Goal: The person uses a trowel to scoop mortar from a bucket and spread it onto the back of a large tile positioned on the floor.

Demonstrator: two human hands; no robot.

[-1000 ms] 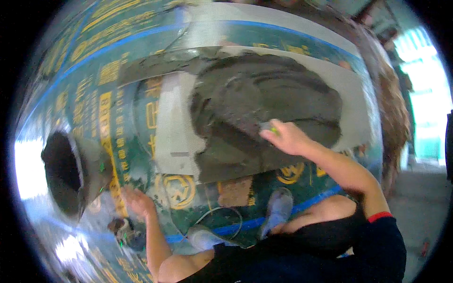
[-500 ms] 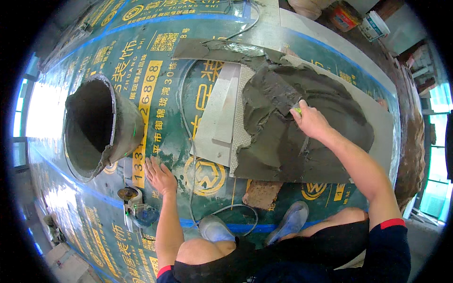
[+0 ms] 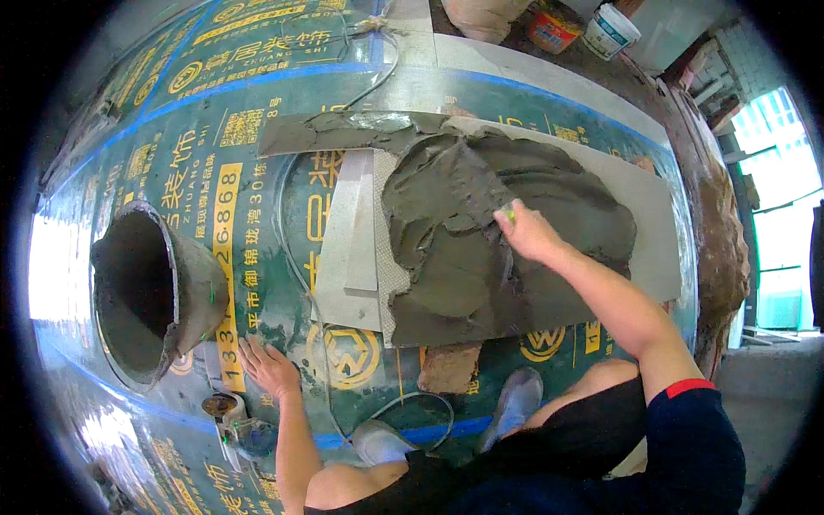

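Currently, the right hand (image 3: 525, 232) grasps a trowel (image 3: 470, 184) on the wet mortar (image 3: 481, 249) covering the tile (image 3: 639, 223); excess pressure could push mortar off the tile's near edge, while the left hand (image 3: 268, 367) lies released, flat on the floor sheet (image 3: 257, 154).

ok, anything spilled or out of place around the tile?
Yes. Grey mortar runs past the tile's top-left edge onto the green printed floor sheet. The bucket is caked with mortar. The right hand holds a trowel; the left hand is flat on the sheet.
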